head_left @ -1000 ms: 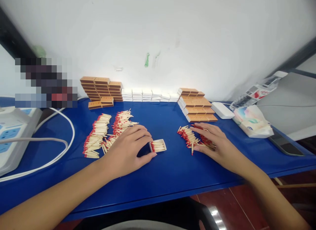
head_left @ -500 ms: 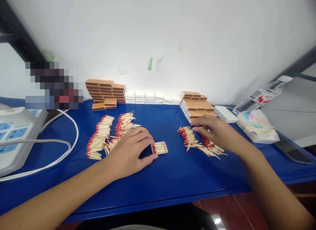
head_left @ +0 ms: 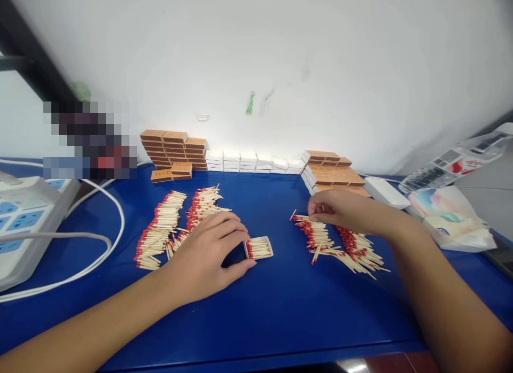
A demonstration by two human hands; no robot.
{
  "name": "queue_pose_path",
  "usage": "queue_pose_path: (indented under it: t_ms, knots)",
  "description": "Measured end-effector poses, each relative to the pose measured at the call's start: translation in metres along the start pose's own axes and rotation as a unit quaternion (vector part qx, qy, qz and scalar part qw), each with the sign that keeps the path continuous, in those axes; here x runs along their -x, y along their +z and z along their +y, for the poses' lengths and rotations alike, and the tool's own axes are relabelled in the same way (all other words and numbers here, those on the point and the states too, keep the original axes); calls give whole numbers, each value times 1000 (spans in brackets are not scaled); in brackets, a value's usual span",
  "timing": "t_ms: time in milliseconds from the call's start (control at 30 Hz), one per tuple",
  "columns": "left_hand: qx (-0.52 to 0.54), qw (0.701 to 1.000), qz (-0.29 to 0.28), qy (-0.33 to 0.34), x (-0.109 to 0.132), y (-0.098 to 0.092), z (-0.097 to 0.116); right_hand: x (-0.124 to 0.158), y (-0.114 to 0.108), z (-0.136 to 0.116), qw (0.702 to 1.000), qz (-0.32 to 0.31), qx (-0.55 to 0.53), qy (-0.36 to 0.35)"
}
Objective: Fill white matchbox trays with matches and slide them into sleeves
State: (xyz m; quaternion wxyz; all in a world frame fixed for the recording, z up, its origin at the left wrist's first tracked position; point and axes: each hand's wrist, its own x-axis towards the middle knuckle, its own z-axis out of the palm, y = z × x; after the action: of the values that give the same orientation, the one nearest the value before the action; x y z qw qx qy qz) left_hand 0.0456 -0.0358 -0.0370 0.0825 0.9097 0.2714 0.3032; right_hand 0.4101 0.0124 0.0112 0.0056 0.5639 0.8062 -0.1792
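Between the thumb and fingers of my left hand (head_left: 212, 250) is the left end of a small white matchbox tray (head_left: 269, 251), partly filled with red-tipped matches. The tray rests on the blue table. My right hand (head_left: 336, 210) is closed in a pinch at the top of the right-hand match pile (head_left: 316, 234); match ends stick out at its fingertips, though how many it grips is hidden. A second heap of matches (head_left: 364, 253) lies under and below that wrist. Left of my left hand lie two more rows of matches (head_left: 168, 218), (head_left: 204, 202), one partly covered by the hand.
Brown matchboxes (head_left: 172, 148) are stacked along the wall at left, white trays (head_left: 248, 162) in the middle, more matchboxes (head_left: 332, 172) at right. A white box (head_left: 387, 191), tissue pack (head_left: 451, 218) and plastic bottle (head_left: 452, 162) sit far right. A power strip (head_left: 24, 223) with cables lies left.
My right hand has moved slightly left over the pile, and its fingers have closed into a pinch. The left hand stays at the tray. The view has shifted a little.
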Motion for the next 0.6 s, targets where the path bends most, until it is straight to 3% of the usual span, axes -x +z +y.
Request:
queue_pose_path:
  t_ms: [167, 267, 367, 600]
  knots:
    - [-3, 1000, -1, 1, -1, 1, 1, 7, 1, 3, 1000, 0, -21, 19]
    - [-13, 1000, 4, -5, -3, 1, 0, 6, -1, -1, 999, 44, -21, -1]
    - [-25, 999, 16, -17, -3, 2, -2, 4, 0, -16, 995, 80, -50, -33]
    - [-63, 994, 79, -46, -6, -1, -2, 2, 22, -63, 989, 60, -102, -90]
